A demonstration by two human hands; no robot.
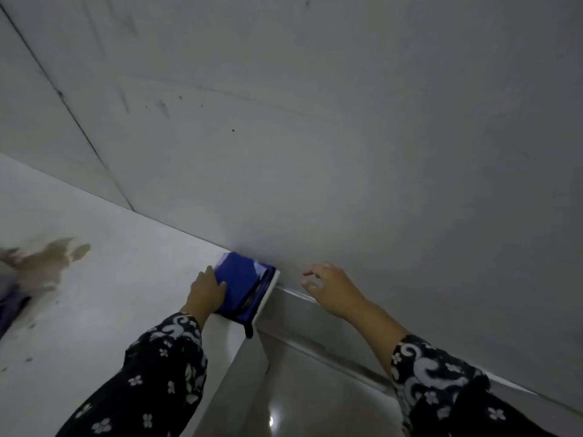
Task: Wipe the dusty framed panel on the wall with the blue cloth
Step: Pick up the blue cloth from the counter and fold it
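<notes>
By the ceiling [315,121], left hand [205,291] presses blue cloth [241,285].

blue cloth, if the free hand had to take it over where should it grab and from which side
Probably the dark loop hanging off the blue cloth at its lower edge, or that lower right corner. Come from the right and below: the left hand covers its left side, and the top sits against the frame corner. The right hand hovers nearby, loosely curled.
</notes>
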